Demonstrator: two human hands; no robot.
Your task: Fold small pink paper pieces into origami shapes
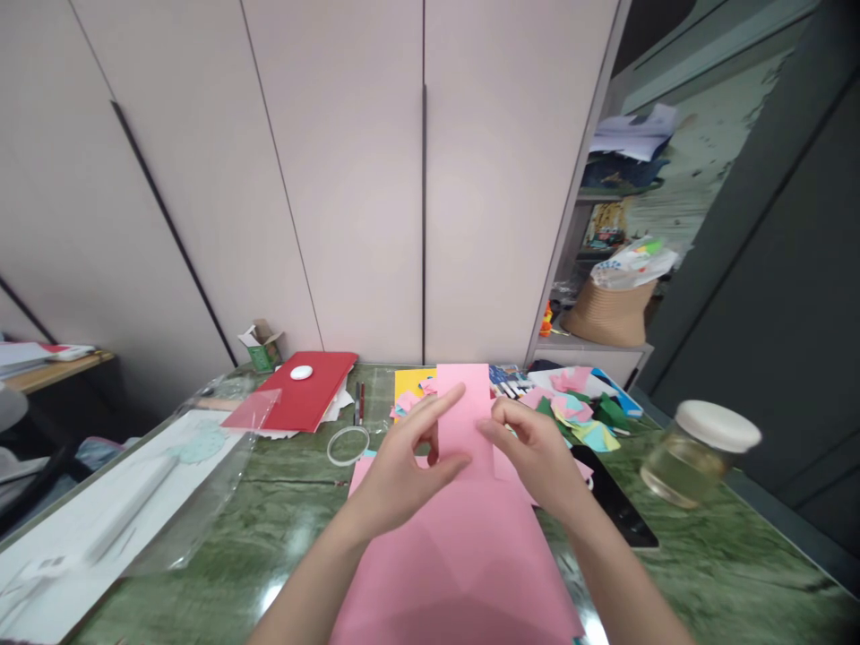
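Note:
A large pink paper sheet point(463, 546) lies on the green marble table point(288, 502) in front of me, its far end lifted and folded into a narrow upright strip. My left hand point(403, 466) pinches that strip from the left, index finger stretched along it. My right hand point(534, 448) grips the strip's right edge with curled fingers. Both hands are closed on the paper.
A glass jar point(699, 452) with a white lid stands at right. A black flat object point(614, 502) lies by my right wrist. Coloured paper scraps point(581, 412), a yellow sheet point(409, 381), a tape ring point(348, 445), a red folder point(302, 390) and clear plastic wrap point(154, 502) lie around.

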